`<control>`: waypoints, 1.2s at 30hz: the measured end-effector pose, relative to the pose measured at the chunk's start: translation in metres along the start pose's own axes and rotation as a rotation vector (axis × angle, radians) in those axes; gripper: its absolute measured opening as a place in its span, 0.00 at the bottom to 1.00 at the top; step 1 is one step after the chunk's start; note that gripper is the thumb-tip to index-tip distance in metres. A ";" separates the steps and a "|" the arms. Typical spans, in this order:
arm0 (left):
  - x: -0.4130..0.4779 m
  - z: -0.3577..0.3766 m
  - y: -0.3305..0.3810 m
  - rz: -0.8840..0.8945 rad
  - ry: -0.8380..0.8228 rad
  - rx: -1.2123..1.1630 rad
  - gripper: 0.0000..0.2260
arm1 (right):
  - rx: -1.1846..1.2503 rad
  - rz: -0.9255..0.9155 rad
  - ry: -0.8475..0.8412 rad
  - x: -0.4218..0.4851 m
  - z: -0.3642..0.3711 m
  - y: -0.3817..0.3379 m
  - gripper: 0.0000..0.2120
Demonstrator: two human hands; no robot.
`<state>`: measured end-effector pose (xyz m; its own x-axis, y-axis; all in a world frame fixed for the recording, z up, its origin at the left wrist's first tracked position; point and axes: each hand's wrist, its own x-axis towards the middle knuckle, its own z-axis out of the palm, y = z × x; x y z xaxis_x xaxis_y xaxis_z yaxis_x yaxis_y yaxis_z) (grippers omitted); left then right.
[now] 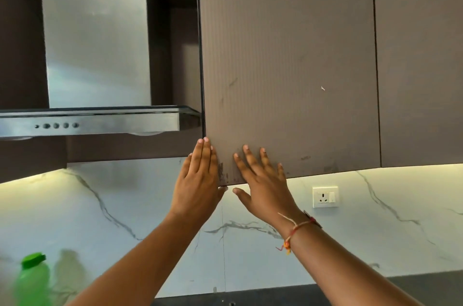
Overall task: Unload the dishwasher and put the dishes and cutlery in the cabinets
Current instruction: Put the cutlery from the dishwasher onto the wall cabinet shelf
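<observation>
A brown ribbed upper cabinet door (288,60) fills the upper middle of the view and looks closed. My left hand (198,180) lies with straight fingers along the door's lower left edge. My right hand (263,180) is flat against the door's lower left corner, fingers spread, thumb below the bottom edge. Neither hand holds anything. No dishes, cutlery or dishwasher are in view.
A steel range hood (95,122) with a chimney hangs to the left of the cabinet. A second cabinet door (421,55) is to the right. A white wall socket (325,196) sits on the marble backsplash. A green bottle (32,278) stands at the lower left.
</observation>
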<state>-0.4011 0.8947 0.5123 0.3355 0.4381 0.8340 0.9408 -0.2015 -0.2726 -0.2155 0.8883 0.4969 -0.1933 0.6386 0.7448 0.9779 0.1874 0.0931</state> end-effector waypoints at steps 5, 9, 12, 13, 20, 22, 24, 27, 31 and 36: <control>0.017 0.025 -0.003 -0.033 -0.105 0.012 0.48 | -0.026 0.014 -0.051 0.022 0.015 0.000 0.37; 0.028 0.039 -0.009 -0.049 -0.158 -0.001 0.49 | -0.065 0.011 -0.093 0.034 0.021 0.002 0.36; 0.037 0.049 -0.014 -0.034 -0.194 -0.006 0.49 | -0.070 0.012 -0.115 0.041 0.026 0.008 0.34; 0.040 0.052 -0.015 -0.026 -0.212 0.005 0.49 | -0.067 0.013 -0.124 0.043 0.028 0.010 0.33; 0.043 0.064 -0.016 -0.002 -0.253 0.071 0.49 | -0.038 0.013 -0.124 0.044 0.038 0.011 0.33; 0.044 0.061 -0.017 0.015 -0.278 0.092 0.49 | -0.013 0.021 -0.141 0.045 0.035 0.010 0.34; 0.047 0.056 -0.021 0.027 -0.307 0.102 0.49 | 0.008 0.033 -0.184 0.048 0.028 0.010 0.34; 0.048 0.045 -0.026 0.050 -0.349 0.096 0.49 | 0.012 0.065 -0.227 0.050 0.012 0.005 0.34; 0.034 0.031 -0.018 0.084 -0.301 0.017 0.47 | -0.023 0.155 -0.163 0.031 0.003 0.001 0.35; 0.009 0.023 0.012 0.190 -0.121 -0.096 0.43 | -0.125 0.264 -0.072 -0.017 -0.003 0.008 0.35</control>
<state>-0.3856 0.9159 0.5052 0.5150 0.4850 0.7067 0.8531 -0.3699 -0.3679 -0.2043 0.8767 0.4869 0.0680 0.7051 0.7059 0.9965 -0.0823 -0.0138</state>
